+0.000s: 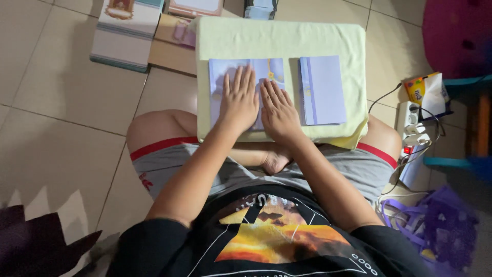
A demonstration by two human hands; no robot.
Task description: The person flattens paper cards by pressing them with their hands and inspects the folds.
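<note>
The pillow (318,38) is pale yellow-green, and the two card stacks (322,90) on it are lavender with small yellow marks. The shorts (169,164) are grey with red trim, the shirt (277,236) black with an orange triangle print, the floor (56,102) beige tile.

An orange and white snack packet (426,91) lies on the floor at the right, just above a white power strip (411,124). At the top left rests a stack of boxed card sets (124,34), pale with teal edges and an ornate framed picture on top.
</note>
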